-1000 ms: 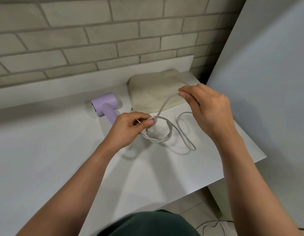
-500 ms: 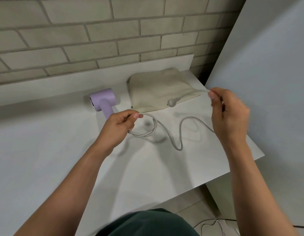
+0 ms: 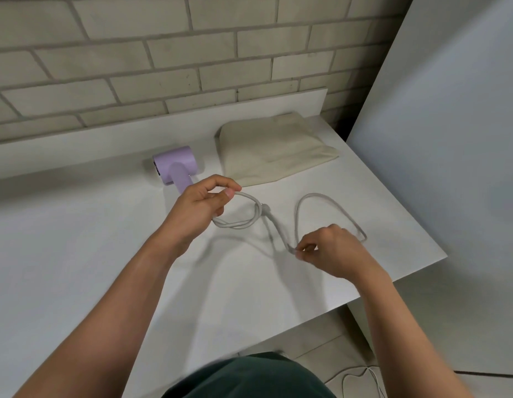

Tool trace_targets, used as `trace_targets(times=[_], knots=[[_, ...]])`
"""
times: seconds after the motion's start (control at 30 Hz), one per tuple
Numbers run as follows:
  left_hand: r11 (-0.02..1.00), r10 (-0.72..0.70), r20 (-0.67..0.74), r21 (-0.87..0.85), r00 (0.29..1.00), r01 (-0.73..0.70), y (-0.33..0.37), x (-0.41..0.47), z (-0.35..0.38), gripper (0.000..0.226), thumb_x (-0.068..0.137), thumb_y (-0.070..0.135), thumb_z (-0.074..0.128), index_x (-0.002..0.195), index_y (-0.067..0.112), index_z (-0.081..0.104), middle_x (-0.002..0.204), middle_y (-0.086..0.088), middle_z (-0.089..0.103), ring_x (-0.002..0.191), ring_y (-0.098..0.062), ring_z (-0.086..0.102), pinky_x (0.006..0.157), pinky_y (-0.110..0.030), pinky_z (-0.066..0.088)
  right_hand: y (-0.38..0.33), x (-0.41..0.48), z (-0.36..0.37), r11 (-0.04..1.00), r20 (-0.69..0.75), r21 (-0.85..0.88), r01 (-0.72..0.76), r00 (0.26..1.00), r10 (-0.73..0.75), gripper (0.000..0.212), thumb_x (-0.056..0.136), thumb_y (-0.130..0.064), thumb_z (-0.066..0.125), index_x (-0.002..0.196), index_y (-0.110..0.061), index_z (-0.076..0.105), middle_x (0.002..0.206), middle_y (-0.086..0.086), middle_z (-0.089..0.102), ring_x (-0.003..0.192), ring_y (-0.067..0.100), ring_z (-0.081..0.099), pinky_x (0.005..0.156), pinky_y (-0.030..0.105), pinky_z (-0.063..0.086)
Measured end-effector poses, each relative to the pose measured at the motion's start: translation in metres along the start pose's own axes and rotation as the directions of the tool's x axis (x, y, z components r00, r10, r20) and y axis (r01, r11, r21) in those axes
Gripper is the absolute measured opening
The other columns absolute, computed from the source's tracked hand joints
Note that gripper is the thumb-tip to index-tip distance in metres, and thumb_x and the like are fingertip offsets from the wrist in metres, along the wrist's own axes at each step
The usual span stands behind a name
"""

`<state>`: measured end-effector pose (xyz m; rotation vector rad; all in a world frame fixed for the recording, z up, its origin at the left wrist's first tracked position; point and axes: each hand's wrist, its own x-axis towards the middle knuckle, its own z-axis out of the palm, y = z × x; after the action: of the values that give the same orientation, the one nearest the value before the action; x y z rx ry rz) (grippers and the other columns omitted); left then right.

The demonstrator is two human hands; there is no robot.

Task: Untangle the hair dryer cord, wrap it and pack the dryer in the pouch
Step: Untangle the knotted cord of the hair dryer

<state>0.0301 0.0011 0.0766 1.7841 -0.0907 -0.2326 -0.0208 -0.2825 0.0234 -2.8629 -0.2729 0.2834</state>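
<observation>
Untangling underway at mid-frame: the left hand [image 3: 198, 209] pinches the cord [image 3: 315, 196] loop by the lilac dryer [image 3: 175, 163], the right hand [image 3: 333, 251] grips its slack (knot [image 3: 262, 209] likely needs teasing open), pouch [image 3: 274, 149] waiting above.

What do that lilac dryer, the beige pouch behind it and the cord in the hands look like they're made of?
The lilac hair dryer looks like smooth matte plastic: even colour, soft sheen, rounded moulded edges. The flat beige pouch seems to be woven cloth, perhaps cotton or canvas, with creases and a limp edge. The pale grey cord looks rubber or plastic coated, bending in soft loops.
</observation>
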Motion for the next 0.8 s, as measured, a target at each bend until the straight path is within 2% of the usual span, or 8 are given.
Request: trace_targets(times=[0.13, 0.23, 0.3, 0.37, 0.5, 0.6, 0.7, 0.8], knots=[[0.999, 0.008, 0.054, 0.051, 0.999, -0.011, 0.006, 0.001, 0.0, 0.014, 0.101, 0.027, 0.062, 0.095, 0.026, 0.076, 0.077, -0.006, 0.049, 0.063, -0.01, 0.039, 0.072, -0.03, 0.032, -0.011, 0.005, 0.01, 0.992, 0.238, 0.023, -0.127, 0.964, 0.118, 0.02, 0.095, -0.038, 0.069, 0.112, -0.033, 0.076, 0.112, -0.005, 0.07, 0.099, 0.023, 0.068, 0.087, 0.038, 0.058], [0.998, 0.004, 0.079, 0.063, 0.997, -0.009, 0.011, 0.002, -0.001, 0.016, 0.101, 0.024, 0.062, 0.094, 0.024, 0.077, 0.078, -0.006, 0.048, 0.059, -0.007, 0.039, 0.07, -0.026, 0.032, -0.019, 0.012, -0.001, 0.997, 0.04, 0.068, -0.036, 0.999, 0.033, 0.032, 0.097, -0.026, 0.063, 0.127, -0.033, 0.07, 0.128, -0.009, 0.066, 0.11, 0.021, 0.065, 0.093, 0.029, 0.053], [0.998, 0.003, 0.092, 0.064, 0.996, -0.009, 0.013, 0.003, -0.002, 0.016, 0.102, 0.021, 0.061, 0.096, 0.019, 0.076, 0.07, -0.002, 0.047, 0.057, -0.007, 0.038, 0.066, -0.022, 0.032, -0.03, 0.013, -0.016, 0.957, -0.091, 0.273, 0.092, 0.993, -0.07, 0.05, 0.096, -0.018, 0.063, 0.142, -0.037, 0.058, 0.128, -0.023, 0.059, 0.106, 0.007, 0.06, 0.088, 0.006, 0.042], [0.998, -0.001, 0.102, 0.068, 0.995, -0.006, 0.015, 0.003, -0.003, 0.017, 0.102, 0.019, 0.06, 0.097, 0.016, 0.076, 0.06, 0.006, 0.043, 0.057, -0.007, 0.036, 0.061, -0.018, 0.031, -0.046, 0.015, -0.028, 0.851, -0.07, 0.498, 0.169, 0.986, -0.154, 0.053, 0.098, -0.023, 0.067, 0.146, -0.04, 0.053, 0.129, -0.031, 0.058, 0.11, -0.005, 0.058, 0.089, 0.004, 0.041], [0.994, -0.08, 0.108, 0.08, 0.991, 0.071, 0.016, 0.004, -0.005, 0.019, 0.103, 0.022, 0.058, 0.098, 0.013, 0.074, 0.057, 0.005, 0.041, 0.057, -0.009, 0.037, 0.063, -0.023, 0.032, -0.064, 0.022, -0.025, 0.629, -0.124, 0.757, 0.177, 0.984, -0.128, 0.018, 0.099, -0.012, 0.068, 0.114, -0.016, 0.077, 0.096, -0.019, 0.077, 0.089, 0.0, 0.071, 0.083, 0.013, 0.05], [0.993, -0.117, -0.04, 0.014, 0.992, 0.118, 0.011, 0.001, 0.003, 0.028, 0.106, 0.039, 0.053, 0.101, 0.019, 0.072, 0.07, 0.004, 0.061, 0.066, -0.013, 0.055, 0.068, -0.027, 0.046, -0.063, 0.024, -0.021, 0.529, -0.164, 0.838, 0.131, 0.986, 0.015, 0.014, 0.099, -0.012, 0.067, 0.109, -0.013, 0.078, 0.092, 0.001, 0.079, 0.073, 0.014, 0.072, 0.073, 0.019, 0.052], [0.997, 0.069, -0.162, -0.021, 0.984, -0.073, 0.01, -0.015, 0.01, 0.026, 0.099, 0.048, 0.061, 0.109, 0.024, 0.066, 0.104, 0.009, 0.069, 0.092, -0.015, 0.069, 0.083, -0.031, 0.059, -0.06, 0.025, -0.024, 0.501, -0.177, 0.859, 0.109, 0.98, 0.09, 0.013, 0.099, -0.011, 0.068, 0.101, -0.017, 0.079, 0.084, 0.003, 0.077, 0.065, 0.016, 0.068, 0.064, 0.017, 0.049], [0.964, 0.25, -0.028, 0.103, 0.968, -0.246, 0.011, -0.032, 0.013, 0.034, 0.084, 0.023, 0.085, 0.112, 0.027, 0.065, 0.112, 0.008, 0.068, 0.096, -0.014, 0.069, 0.077, -0.022, 0.058, -0.065, 0.022, -0.029, 0.57, -0.212, 0.813, 0.123, 0.973, 0.093, 0.016, 0.097, -0.012, 0.07, 0.095, -0.024, 0.08, 0.081, -0.003, 0.077, 0.064, 0.015, 0.07, 0.065, 0.022, 0.053]])
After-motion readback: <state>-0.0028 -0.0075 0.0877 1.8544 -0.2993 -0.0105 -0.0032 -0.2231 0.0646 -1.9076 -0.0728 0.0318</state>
